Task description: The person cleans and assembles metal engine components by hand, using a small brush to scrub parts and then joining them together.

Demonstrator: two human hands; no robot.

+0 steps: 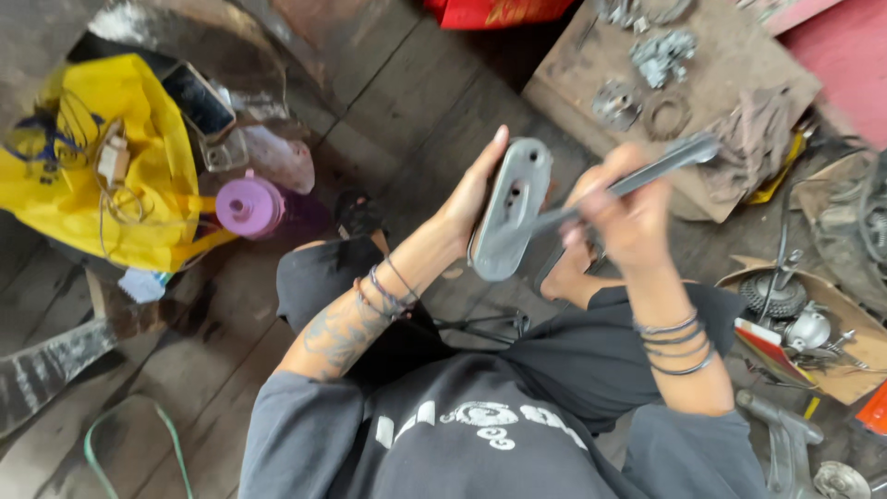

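Person's sitting on a dark wooden floor point(388, 102) looking down at their own lap. The left hand point(471, 199) is wrapped around the back of a flat grey metal part point(510, 220), an oblong casting with a couple of slots in it, fingers curled behind and thumb up along the edge, holding it upright just above the knees. The right hand point(628, 217) is closed tight on a long grey wrench point(637, 177), a bit motion blurred, with the near end of the tool right up against the face of the metal part and the far end pointing up and away to the right.

Around them: a yellow plastic bag point(102, 176) on the left with a phone point(198, 98) lying on top of it, and a purple bottle point(251, 207) just beside the bag. Up top right there's a piece of cardboard point(730, 55) with small gears and engine bits point(662, 55) plus a dirty rag point(762, 129). Another cardboard tray point(855, 356) on the right holds more metal parts. A green hose point(129, 439) loops at the bottom left
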